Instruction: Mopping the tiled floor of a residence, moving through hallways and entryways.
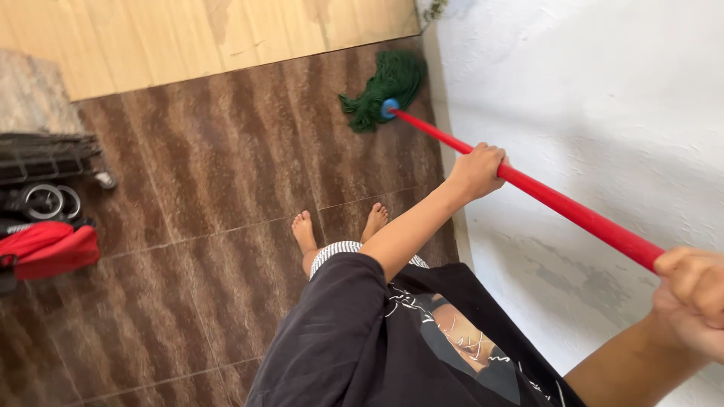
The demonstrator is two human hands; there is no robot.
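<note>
A mop with a long red handle [562, 203] and a green string head [385, 89] slants from the lower right toward the floor by the wall. My left hand [478, 170] grips the handle partway down. My right hand [692, 292] is closed around the handle's upper end at the right edge of the view. The green head rests on the brown tiled floor [226, 173], close to the base of the white wall [596, 105]. My bare feet [339, 230] stand on the tiles behind the mop head.
A red bag [49, 249] and a dark wire rack on small wheels [49, 162] sit at the left edge. Lighter wood-look flooring [188, 38] begins beyond the brown tiles. The white wall runs along the right side.
</note>
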